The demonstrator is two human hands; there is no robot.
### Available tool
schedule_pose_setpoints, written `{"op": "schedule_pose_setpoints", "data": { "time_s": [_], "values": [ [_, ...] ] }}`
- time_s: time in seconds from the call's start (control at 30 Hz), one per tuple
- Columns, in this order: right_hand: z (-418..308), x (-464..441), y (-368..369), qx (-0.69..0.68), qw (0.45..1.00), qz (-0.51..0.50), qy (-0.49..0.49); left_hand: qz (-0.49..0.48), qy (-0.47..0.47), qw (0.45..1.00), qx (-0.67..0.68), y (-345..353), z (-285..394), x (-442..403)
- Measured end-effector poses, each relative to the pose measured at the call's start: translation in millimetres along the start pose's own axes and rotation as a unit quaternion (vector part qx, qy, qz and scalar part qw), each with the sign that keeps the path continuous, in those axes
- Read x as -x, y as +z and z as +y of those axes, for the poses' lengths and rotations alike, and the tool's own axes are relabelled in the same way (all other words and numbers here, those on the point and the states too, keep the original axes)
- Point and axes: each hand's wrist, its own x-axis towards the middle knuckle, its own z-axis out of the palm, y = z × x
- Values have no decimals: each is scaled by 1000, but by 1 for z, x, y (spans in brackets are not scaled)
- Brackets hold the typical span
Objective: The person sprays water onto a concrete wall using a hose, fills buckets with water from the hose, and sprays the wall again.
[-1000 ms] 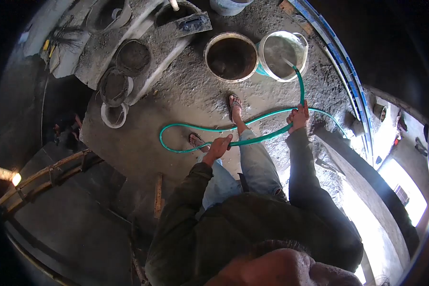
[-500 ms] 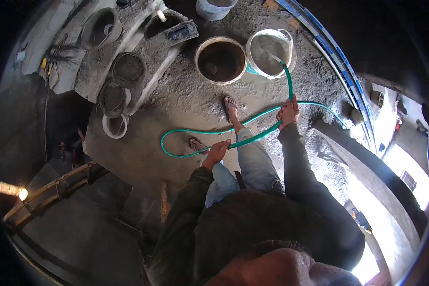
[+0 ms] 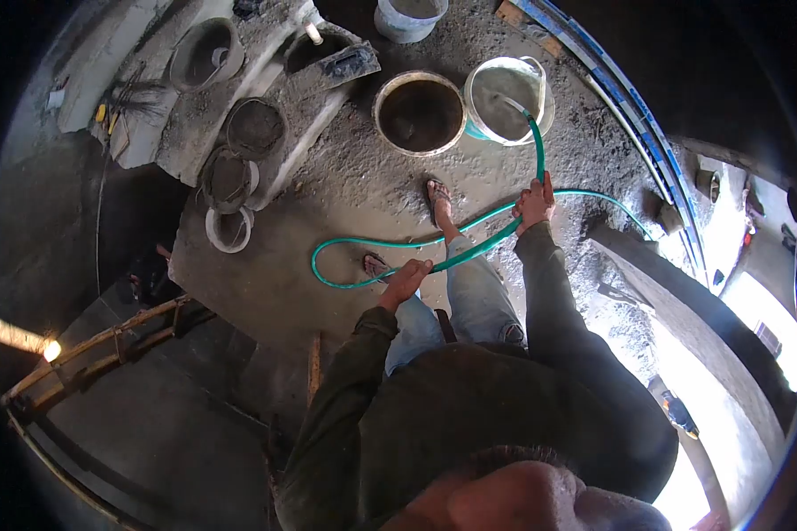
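A green hose [image 3: 475,252] runs between my two hands. My right hand [image 3: 534,203] is closed round it near its front end, with the thumb pointing forward. From there the hose rises over the rim of a white bucket [image 3: 472,99], and water comes from its tip into the grey, wet contents. Lower and to the left, my left hand [image 3: 407,281] is wrapped round another stretch of the same hose. A loop of hose lies on the floor past my feet and trails off to the right. Beside the white bucket stands a round tub [image 3: 378,111] with dark liquid.
Several mortar-smeared buckets, among them a grey bucket [image 3: 257,128], stand on the left by sloping slabs. Another pail [image 3: 407,31] is at the back. Blue-and-white rails [image 3: 633,115] curve along the right. A wooden railing [image 3: 106,341] borders a drop at lower left.
The view has shifted slightly, so the buckets and floor appear a little further right. Both hands keep their hold on the hose, and its tip stays over the white bucket.
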Motion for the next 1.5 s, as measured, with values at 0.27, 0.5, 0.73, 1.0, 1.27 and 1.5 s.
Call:
{"op": "schedule_pose_setpoints", "data": {
  "time_s": [0.27,0.5,0.73,1.0,1.27,1.5],
  "values": [
    [-5,22,11,13,999,36,29,57,40,997,-45,-12,23,53],
    [-6,44,22,24,996,76,34,140,86,984,-70,-19,28,90],
    [-6,65,24,5,997,75,28,191,132,971,-61,-25,13,113],
    [-16,90,27,-54,997,49,5,181,106,976,-51,-34,35,142],
    [-22,102,21,-83,996,24,9,220,115,966,-70,-35,61,167],
    [-24,108,21,-115,993,13,-8,233,124,963,-52,-30,47,167]
  ]
}}
